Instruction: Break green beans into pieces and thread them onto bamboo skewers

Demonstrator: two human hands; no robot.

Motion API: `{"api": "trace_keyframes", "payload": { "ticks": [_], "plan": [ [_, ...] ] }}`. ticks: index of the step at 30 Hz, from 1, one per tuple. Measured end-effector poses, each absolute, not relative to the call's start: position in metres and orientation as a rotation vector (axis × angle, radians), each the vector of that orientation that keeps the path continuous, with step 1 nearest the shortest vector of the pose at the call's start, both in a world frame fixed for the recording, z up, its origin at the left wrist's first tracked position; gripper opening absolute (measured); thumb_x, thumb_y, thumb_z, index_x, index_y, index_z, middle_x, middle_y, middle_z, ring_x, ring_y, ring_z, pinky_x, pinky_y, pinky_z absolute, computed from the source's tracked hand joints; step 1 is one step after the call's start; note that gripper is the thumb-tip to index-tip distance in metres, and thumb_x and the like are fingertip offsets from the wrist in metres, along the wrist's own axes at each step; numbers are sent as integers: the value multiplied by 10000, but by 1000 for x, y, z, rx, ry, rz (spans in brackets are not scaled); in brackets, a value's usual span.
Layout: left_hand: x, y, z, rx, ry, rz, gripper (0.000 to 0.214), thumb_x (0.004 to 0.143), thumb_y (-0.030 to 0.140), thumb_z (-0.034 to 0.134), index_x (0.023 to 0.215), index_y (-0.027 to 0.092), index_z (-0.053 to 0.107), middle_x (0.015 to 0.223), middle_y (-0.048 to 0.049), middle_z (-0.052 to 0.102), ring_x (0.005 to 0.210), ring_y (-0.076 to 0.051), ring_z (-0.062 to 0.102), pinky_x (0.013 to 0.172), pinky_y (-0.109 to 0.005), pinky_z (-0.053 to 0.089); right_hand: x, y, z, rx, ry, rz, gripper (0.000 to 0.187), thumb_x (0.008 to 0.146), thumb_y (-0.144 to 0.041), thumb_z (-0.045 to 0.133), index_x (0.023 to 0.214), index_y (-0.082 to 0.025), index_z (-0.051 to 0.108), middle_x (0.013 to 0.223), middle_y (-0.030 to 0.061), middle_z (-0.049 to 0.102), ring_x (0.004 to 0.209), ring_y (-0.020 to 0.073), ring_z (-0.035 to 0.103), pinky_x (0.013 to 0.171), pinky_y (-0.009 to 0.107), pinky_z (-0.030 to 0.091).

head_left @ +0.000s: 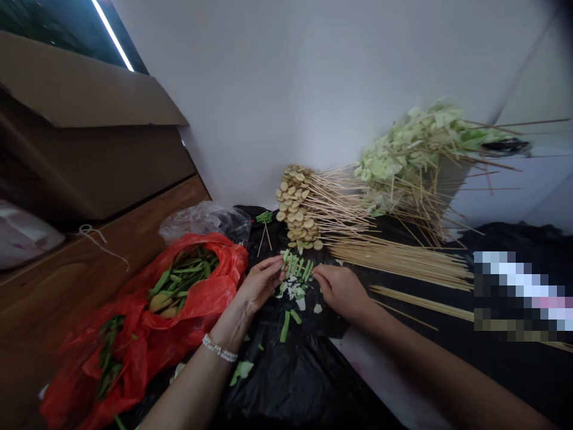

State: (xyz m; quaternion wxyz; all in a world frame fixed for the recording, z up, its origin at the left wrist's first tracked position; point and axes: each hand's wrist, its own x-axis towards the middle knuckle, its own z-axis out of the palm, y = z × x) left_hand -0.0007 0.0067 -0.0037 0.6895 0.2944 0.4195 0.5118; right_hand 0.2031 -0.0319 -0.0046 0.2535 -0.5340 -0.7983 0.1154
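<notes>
Hands: two, left hand (262,282) and right hand (338,291); bean skewer (293,264) between them: one, bearing at least five bean pieces; larger loose bean pieces (285,326) before the hands: two; potato pile (296,206): one, slices too many to count; cabbage heap (403,149): one; bare-stick groups (403,263): one wide, one narrow, sticks uncountable; small bean bundle (264,217): one, two sticks showing; red bagging (197,298): one or two bags, cannot tell; clear bag (201,220): one; cardboard box (107,161): one; light strip (113,36): one.
</notes>
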Motion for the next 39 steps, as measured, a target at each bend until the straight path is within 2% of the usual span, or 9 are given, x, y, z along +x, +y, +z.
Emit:
{"api": "trace_keyframes", "payload": {
  "ticks": [10,17,24,30,33,39],
  "plan": [
    [-2,8,-7,597,938,1072,122,691,35,731,792,98,705,774,-62,689,653,-96,620,592,-177,502,202,-33,-9,-1413,-2192,293,271,949,-239,353,896,-208,616,874,36,678,845,150,616,751,230,380],
    [-3,7,-7,666,960,1080,144,646,41,771,770,87,715,773,-64,697,645,-89,612,608,-178,487,201,-37,-4,-1456,-2224,246,259,945,-220,354,848,-206,593,835,30,672,784,147,614,691,233,364],
    [1,6,-6,679,991,1103,158,625,54,787,754,88,702,742,-48,691,630,-81,612,587,-166,472,198,-35,-8,-1477,-2204,299,256,941,-227,363,839,-207,597,827,43,680,804,156,621,719,232,377],
    [9,0,-4,648,916,1081,147,698,187,763,790,131,662,740,-40,678,674,-112,639,602,-193,499,197,-30,-8,-1408,-2138,362,244,944,-229,369,894,-200,607,860,44,681,826,149,623,744,227,392],
    [11,-3,-3,636,872,1090,204,666,153,781,819,147,646,811,-29,684,702,-108,643,610,-190,501,196,-30,-10,-1373,-2136,373,242,945,-230,372,894,-203,608,855,40,677,813,146,619,739,226,393],
    [11,-2,-1,582,878,1090,184,657,115,765,780,144,631,776,-8,669,678,-99,631,593,-186,490,195,-30,-15,-1325,-2111,390,239,941,-221,377,869,-196,604,815,32,664,776,139,612,720,221,392]
  ]
}}
